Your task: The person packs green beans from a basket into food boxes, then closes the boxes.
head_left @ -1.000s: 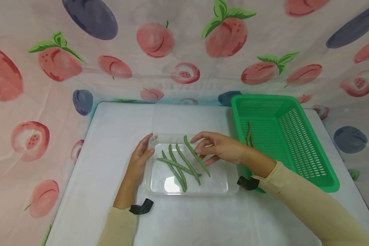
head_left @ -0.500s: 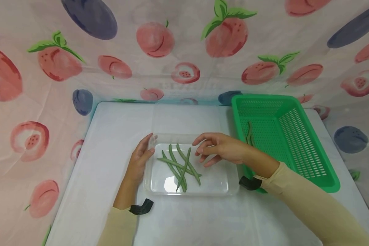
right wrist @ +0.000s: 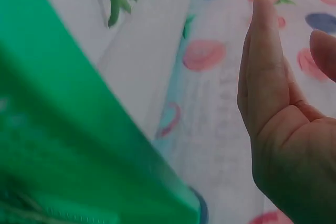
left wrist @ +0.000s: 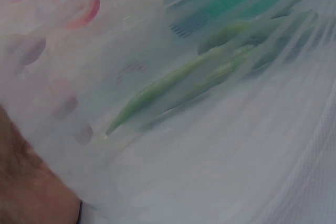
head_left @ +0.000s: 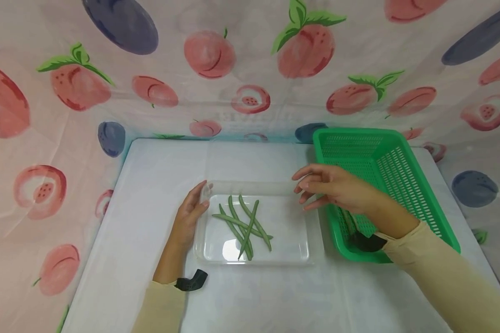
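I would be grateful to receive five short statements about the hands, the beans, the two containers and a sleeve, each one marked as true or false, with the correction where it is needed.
1. The left hand grips the clear container. True.
2. The green beans in the clear container lie without crossing. False: several of them cross each other.
3. The right hand holds nothing. True.
4. The right sleeve is black. False: it is beige.
5. In the head view, the green basket stands to the right of the clear container. True.
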